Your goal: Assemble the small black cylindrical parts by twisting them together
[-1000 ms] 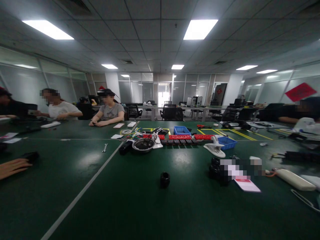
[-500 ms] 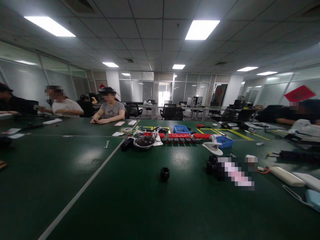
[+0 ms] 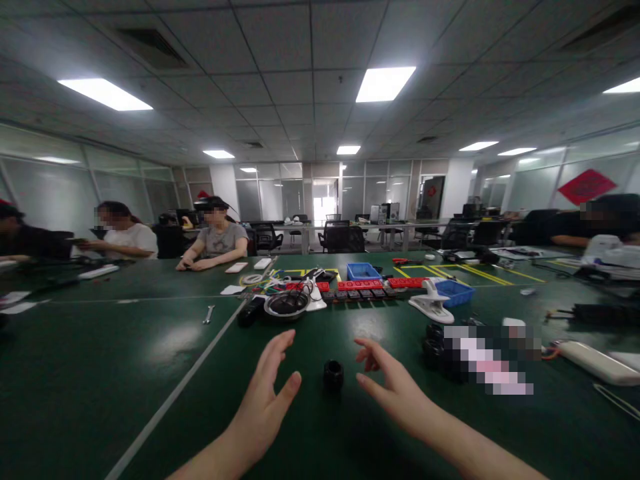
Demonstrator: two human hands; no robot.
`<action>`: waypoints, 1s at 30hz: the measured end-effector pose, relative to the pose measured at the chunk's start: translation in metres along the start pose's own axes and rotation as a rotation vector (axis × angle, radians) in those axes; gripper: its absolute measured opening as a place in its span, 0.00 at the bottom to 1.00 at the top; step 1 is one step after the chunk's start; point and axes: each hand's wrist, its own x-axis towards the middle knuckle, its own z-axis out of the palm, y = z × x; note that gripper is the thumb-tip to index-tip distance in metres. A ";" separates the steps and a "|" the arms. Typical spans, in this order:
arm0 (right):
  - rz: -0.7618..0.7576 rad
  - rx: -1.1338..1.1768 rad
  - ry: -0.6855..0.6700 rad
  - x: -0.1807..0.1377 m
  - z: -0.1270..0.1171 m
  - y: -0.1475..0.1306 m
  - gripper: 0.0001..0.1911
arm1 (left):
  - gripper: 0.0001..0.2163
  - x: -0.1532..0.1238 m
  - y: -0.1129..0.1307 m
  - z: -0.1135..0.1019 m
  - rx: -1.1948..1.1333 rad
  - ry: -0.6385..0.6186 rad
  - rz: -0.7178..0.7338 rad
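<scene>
A small black ring-shaped part (image 3: pixel 333 377) with a hollow top stands upright on the green table (image 3: pixel 165 393). My left hand (image 3: pixel 267 390) is just left of it, thumb and fingers apart, holding nothing. On the other side, my right hand (image 3: pixel 390 383) is likewise open and empty, its thumb and fingertips pointing toward the black part. Neither hand appears to touch it. Farther right lie more black round parts (image 3: pixel 434 343), beside a blurred-out patch.
Beyond my hands are a round black speaker-like dish (image 3: pixel 287 304), a white clamp stand (image 3: pixel 433 305), a red strip (image 3: pixel 360 285) and blue bins (image 3: pixel 364 271). A wrench (image 3: pixel 209 314) lies left. A person in grey (image 3: pixel 220 237) sits across; others sit at the sides.
Both my hands have come into view from below, one on each side of the black part. The camera view has tilted up slightly, and the black part stays on the table.
</scene>
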 end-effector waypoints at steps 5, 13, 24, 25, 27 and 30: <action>0.166 0.101 0.060 0.043 0.042 0.061 0.18 | 0.24 0.013 -0.035 0.052 0.063 -0.196 0.033; 0.149 0.237 -0.040 0.044 0.053 0.088 0.15 | 0.23 0.031 -0.066 0.075 -0.024 -0.189 0.021; 0.048 0.038 -0.475 0.045 0.032 0.069 0.35 | 0.18 0.034 -0.048 0.069 0.208 -0.438 0.009; 0.022 -0.012 -0.482 0.046 0.032 0.066 0.31 | 0.15 0.035 -0.047 0.069 0.203 -0.446 0.003; -0.003 -0.084 -0.476 0.046 0.034 0.062 0.23 | 0.14 0.034 -0.046 0.070 0.178 -0.453 0.011; -0.034 -0.123 -0.494 0.046 0.035 0.063 0.18 | 0.19 0.030 -0.046 0.069 0.131 -0.471 0.044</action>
